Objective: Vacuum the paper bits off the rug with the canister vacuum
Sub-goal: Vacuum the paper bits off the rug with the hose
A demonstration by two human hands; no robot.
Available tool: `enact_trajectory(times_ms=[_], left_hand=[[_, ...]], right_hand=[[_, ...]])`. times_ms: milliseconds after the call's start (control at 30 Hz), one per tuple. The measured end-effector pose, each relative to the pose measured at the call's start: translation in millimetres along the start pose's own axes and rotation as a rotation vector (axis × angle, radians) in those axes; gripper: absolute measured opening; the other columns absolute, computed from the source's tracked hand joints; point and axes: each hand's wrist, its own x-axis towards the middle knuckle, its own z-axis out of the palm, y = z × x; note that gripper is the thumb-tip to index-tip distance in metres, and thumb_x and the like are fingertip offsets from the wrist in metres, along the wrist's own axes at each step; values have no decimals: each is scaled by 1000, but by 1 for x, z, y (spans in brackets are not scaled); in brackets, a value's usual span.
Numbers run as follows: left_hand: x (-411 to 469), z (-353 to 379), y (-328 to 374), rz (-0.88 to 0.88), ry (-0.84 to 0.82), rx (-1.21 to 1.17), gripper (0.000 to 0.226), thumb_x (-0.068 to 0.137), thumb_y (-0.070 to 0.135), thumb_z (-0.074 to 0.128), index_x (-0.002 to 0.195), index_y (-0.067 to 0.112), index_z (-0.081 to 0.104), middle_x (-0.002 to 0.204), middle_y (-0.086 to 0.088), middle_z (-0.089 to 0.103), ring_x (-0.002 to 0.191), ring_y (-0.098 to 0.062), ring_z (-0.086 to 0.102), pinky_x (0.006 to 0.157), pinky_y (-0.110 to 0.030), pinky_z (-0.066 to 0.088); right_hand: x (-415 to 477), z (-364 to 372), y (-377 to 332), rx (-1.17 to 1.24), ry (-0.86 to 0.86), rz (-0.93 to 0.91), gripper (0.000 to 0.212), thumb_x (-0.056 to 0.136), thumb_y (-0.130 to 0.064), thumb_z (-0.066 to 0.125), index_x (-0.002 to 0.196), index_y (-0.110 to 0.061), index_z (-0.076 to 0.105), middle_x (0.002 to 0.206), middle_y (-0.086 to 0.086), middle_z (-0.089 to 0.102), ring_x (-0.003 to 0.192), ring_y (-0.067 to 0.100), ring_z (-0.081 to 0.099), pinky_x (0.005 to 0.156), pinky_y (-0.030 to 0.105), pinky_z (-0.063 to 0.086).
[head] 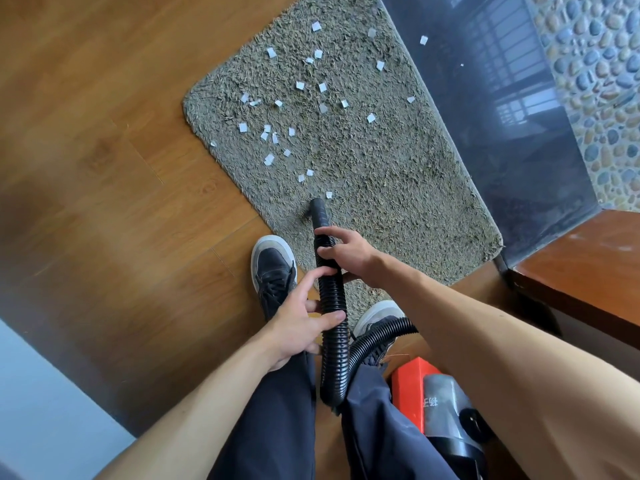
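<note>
Wood-plank floor (104,168) carries a shaggy grey rug (398,188); the red-and-grey canister vacuum (433,400), its printed characters unreadable, sits by the right leg. The left hand (298,323) and right hand (349,252) curl round its ribbed black hose (334,341), nozzle (319,211) touching the rug's near edge beside scattered white paper bits (243,127).

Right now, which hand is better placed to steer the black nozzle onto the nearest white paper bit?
Right: the right hand grips the black ribbed hose just behind its nozzle; the left hand holds farther back.
</note>
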Motion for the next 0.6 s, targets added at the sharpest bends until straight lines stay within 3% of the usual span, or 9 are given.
enact_trajectory(times_ms=[133, 300, 467, 600], left_hand=[[1, -2, 2, 1, -1, 6, 58, 92, 1, 65, 124, 47, 49, 96, -15, 65, 70, -17, 67, 46, -26, 49], [6, 0, 10, 3, -27, 63, 59, 93, 5, 65, 124, 53, 49, 93, -11, 65, 65, -15, 65, 56, -36, 54], [12, 7, 16, 3, -70, 63, 59, 93, 6, 65, 126, 51, 47, 94, -8, 65, 78, -22, 67, 54, -35, 54], [11, 4, 17, 15, -70, 48, 59, 93, 6, 65, 125, 52, 48, 95, -9, 65, 78, -23, 67, 57, -38, 56]], right_hand=[[0, -1, -1, 15, 7, -20, 45, 96, -10, 54, 137, -28, 52, 96, 5, 62, 77, 14, 60, 60, 31, 53], [-2, -10, 5, 118, 76, -35, 45, 96, -9, 54, 136, -28, 52, 96, 3, 63, 82, 15, 61, 68, 35, 56], [-4, -23, 4, 139, 61, -2, 42, 97, -10, 53, 134, -29, 54, 99, 7, 65, 82, 16, 61, 71, 37, 55], [-3, -23, -1, 139, 56, -14, 42, 97, -10, 54, 134, -30, 54, 99, 7, 65, 81, 15, 62, 64, 34, 55]])
